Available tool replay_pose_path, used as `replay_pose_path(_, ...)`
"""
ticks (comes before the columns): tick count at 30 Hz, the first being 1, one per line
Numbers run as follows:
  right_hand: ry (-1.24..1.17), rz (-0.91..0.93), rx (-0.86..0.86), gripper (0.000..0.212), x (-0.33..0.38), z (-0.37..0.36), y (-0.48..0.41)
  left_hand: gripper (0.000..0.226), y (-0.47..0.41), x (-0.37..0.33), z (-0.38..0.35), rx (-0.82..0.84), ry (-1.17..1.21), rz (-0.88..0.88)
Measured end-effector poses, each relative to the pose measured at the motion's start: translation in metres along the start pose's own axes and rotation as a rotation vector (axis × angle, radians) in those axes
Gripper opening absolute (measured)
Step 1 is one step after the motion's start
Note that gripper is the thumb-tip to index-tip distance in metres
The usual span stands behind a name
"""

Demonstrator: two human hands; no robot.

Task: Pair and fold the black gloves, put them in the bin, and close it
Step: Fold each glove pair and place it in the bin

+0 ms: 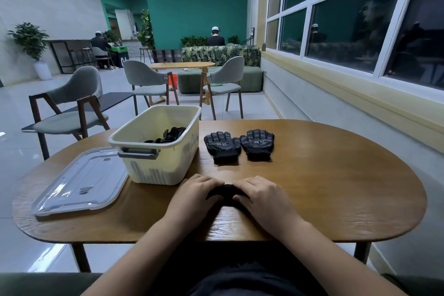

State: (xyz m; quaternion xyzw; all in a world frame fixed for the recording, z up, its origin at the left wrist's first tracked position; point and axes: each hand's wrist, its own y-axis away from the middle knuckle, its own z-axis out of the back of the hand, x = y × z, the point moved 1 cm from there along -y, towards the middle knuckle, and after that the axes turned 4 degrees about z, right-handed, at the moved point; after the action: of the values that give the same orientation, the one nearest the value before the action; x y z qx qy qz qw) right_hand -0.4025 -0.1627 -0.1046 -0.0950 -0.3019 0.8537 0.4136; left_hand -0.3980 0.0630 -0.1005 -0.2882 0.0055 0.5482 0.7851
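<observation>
Oval wooden table: open cream bin; lid left of bin; two flat gloves right of bin; nearer than bin, left hand and right hand both gripping folded glove bundle.

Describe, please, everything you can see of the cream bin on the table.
The bin is a cream box that looks like plastic, rectangular with rounded corners and a thick rim. A grey handle sits on its near end, above moulded vertical ribs, and a faint pen mark shows on its right wall. It stands upright and open on the left part of the wooden table, with black gloves inside. Its clear lid lies flat beside it.
</observation>
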Motion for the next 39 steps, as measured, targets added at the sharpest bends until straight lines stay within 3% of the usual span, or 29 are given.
replay_pose_path(5, 0.029, 0.028, 0.113, 0.033, -0.007, -0.002, -0.015, 0.054, -0.013, -0.001, 0.004, 0.156, -0.103, -0.052)
replay_pose_path(7, -0.023, 0.026, 0.113, 0.034, -0.010, -0.002, -0.017, 0.051, -0.016, -0.001, 0.005, 0.156, -0.164, -0.097)
replay_pose_path(15, -0.164, 0.040, 0.007, 0.026, -0.025, 0.046, -0.059, 0.031, -0.055, -0.029, 0.045, -0.110, -0.305, -0.284)
replay_pose_path(22, -0.167, 0.100, -0.082, 0.023, -0.010, 0.089, -0.135, 0.025, -0.096, -0.030, 0.134, -0.176, -0.301, -0.351)
replay_pose_path(30, -0.204, 0.033, -0.024, 0.026, 0.027, 0.048, -0.230, 0.023, -0.128, 0.050, 0.179, -0.089, -0.332, -0.224)
replay_pose_path(39, -0.148, -0.099, 0.118, 0.033, 0.052, -0.006, -0.292, 0.022, -0.150, 0.109, 0.178, -0.020, -0.413, 0.020)
